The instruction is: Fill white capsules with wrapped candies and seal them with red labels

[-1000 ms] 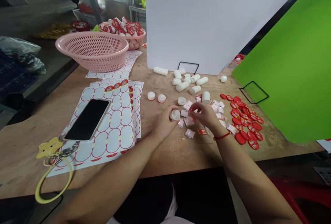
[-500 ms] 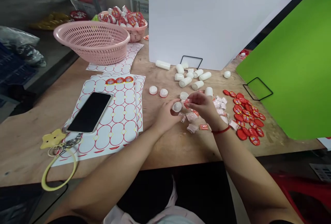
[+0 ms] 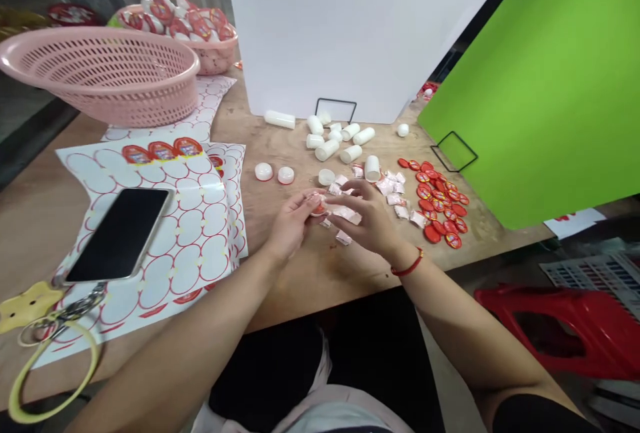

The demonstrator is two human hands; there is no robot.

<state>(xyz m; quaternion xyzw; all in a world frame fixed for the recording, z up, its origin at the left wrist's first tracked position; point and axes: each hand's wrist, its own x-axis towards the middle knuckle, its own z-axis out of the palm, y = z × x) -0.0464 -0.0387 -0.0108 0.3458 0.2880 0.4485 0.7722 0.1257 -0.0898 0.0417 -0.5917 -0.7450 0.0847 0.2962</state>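
My left hand [image 3: 291, 223] is closed around a small white plastic cup [image 3: 315, 198], with something red and pink showing at its mouth. Close to the cup, my right hand [image 3: 369, 214] has its fingers spread; whether a fingertip touches the cup I cannot tell. Small pink-and-white wrapped packets [image 3: 395, 199] lie under and around the right hand. Just behind the hands stands an open white cup [image 3: 327, 177]. To the left are two domed white capsules [image 3: 263, 171] with red bases. A heap of red round lids [image 3: 440, 203] lies to the right.
Several white tubes [image 3: 327, 149] lie before an upright white panel [image 3: 325, 33]. A green panel [image 3: 545, 106] leans at right. On the left are a phone [image 3: 123, 233] on label sheets [image 3: 193, 253], a pink basket [image 3: 160, 103] and a filled basket [image 3: 217, 59]. A red stool [image 3: 600, 339] stands beyond the table.
The view has turned rightward. The cup in my left hand now shows red and pink at its mouth. My right hand's pinched fingers have spread beside it.
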